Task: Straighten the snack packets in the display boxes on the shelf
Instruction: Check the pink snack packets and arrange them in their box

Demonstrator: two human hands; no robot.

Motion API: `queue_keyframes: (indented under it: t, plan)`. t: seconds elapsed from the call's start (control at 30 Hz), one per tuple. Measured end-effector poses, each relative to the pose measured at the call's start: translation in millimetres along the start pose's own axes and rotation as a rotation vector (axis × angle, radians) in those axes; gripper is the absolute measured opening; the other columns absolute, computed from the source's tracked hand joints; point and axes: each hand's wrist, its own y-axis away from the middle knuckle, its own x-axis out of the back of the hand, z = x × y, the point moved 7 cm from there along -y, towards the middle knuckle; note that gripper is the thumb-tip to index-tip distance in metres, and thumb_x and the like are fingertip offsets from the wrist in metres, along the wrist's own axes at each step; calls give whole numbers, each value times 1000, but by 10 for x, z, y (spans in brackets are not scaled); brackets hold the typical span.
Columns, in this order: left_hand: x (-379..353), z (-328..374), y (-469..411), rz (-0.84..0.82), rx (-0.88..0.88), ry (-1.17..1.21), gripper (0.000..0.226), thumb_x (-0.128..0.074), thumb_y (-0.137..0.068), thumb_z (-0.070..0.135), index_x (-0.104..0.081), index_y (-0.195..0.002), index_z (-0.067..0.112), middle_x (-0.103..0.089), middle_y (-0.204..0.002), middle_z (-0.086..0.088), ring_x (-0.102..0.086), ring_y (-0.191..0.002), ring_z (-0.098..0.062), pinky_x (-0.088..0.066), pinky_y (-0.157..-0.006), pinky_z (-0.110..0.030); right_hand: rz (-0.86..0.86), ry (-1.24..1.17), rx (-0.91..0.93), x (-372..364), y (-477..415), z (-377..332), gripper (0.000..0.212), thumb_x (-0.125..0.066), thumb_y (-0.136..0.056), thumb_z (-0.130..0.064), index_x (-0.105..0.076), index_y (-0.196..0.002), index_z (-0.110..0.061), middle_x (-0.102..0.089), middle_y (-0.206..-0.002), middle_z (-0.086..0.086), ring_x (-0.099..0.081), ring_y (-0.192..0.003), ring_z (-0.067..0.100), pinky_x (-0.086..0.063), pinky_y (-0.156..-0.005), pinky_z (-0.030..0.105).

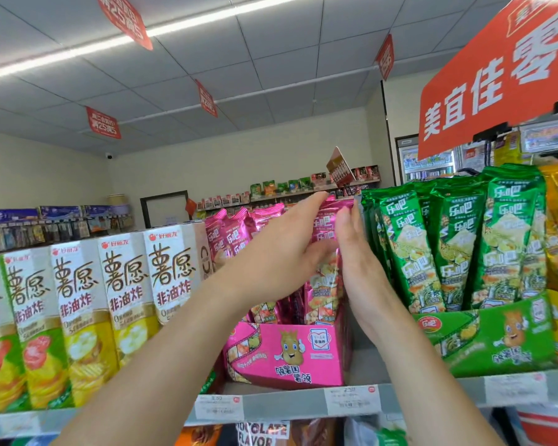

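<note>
Your left grip (281, 255) and right grip (360, 268), fingers straight, are pressing the pink packets (325, 289) between them in the pink box (287, 352) on the shelf (284, 405).

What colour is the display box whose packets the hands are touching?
Bright pink display box, with a cartoon potato; head view shows it.

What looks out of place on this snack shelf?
The pink snack packets in the pink display box lean unevenly, their tops fanning leftward, while the green snack packets stand more evenly. The left hand and right hand press flat against the pink ones.
</note>
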Motion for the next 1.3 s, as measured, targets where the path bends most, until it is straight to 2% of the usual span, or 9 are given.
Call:
queue_keyframes:
  t: [0.17,0.37,0.5,0.7,0.8,0.9,1.0,1.1,1.3]
  plan:
    - [172,-124,24,-172,83,245,75,-43,-91,-12,-25,-153,26,-34,-155,9,-32,-140,-4,-33,-115,-35,-18,168,122,-50,267,65,101,-74,-81,-45,3,-143,-64,-37,-129,-52,-45,-119,-19,-41,-88,7]
    - [714,-143,278,427,1,-390,55,-41,-85,18,-51,-138,24,-60,-132,4,-49,-121,-13,-45,-93,-33,114,494,214,-95,396,-18,102,-68,-84,-37,10,-149,-45,-24,-159,-6,-31,-143,11,-33,-114,37]
    - [468,-411,252,153,127,-694,46,-38,-94,39,-53,-133,21,-62,-127,1,-54,-118,-23,-48,-93,-38,273,786,455,-144,394,-323,111,-73,-74,-15,2,-155,-27,1,-164,4,-1,-151,18,-4,-121,29]
    - [411,-476,347,125,77,-926,38,-35,-95,42,-66,-106,23,-65,-101,2,-59,-96,-22,-46,-80,-35,230,1044,504,-171,333,-351,99,-69,-72,-7,-17,-150,-39,5,-164,6,-23,-145,34,-35,-96,28]
    - [379,-354,318,122,24,-830,43,-34,-96,50,-63,-115,25,-61,-107,2,-56,-100,-20,-47,-79,-34,193,989,423,-55,288,-263,100,-65,-75,0,-13,-151,-39,8,-164,3,-63,-97,28,-38,-68,21]
    - [354,-262,318,99,-57,-659,41,-42,-96,51,-54,-129,29,-51,-112,1,-53,-95,-18,-48,-76,-33,130,969,355,15,191,-201,103,-63,-78,4,-7,-150,-44,13,-163,-3,-51,-61,11,-34,-53,20]
    - [351,-254,289,-2,-80,-487,56,-59,-91,43,-36,-141,38,-41,-112,8,-51,-87,-12,-40,-72,-27,67,985,360,-6,176,-201,96,-63,-83,-5,-5,-151,-41,18,-162,-5,-62,-95,25,-45,-68,23]
    - [421,-217,193,15,-91,-328,76,-76,-81,30,-33,-142,38,-51,-121,9,-54,-105,-13,-45,-87,-33,141,980,448,-15,262,-315,79,-60,-88,-18,-17,-154,-26,7,-164,5,-17,-148,26,-32,-114,43]
    - [463,-164,115,240,-34,-134,65,-86,-69,32,-54,-125,25,-61,-104,6,-59,-91,-16,-45,-79,-29,257,949,727,-192,586,-601,47,-56,-88,-24,-53,-132,-9,-51,-128,8,-49,-115,23,-44,-97,38]
